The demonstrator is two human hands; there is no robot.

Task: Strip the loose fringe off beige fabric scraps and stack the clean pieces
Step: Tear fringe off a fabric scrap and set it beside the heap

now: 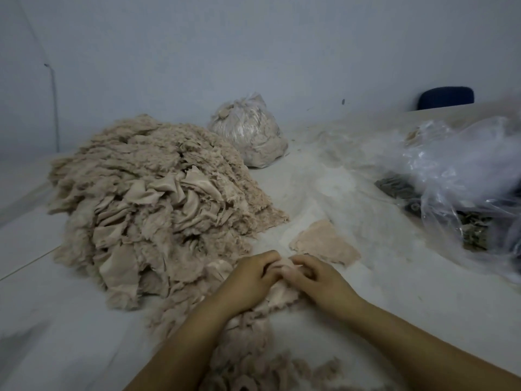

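Two hands, left [248, 277] and right [315, 280], fingertips together, pinching one scrap [282, 294] on worktop [394, 292]. One clean piece [324, 244] just beyond right hand. One big pile [152, 204] beyond left. Two bags: tied [251, 131], loose [465, 176].

No text, label, brand, number or sign can be read anywhere in the head view.
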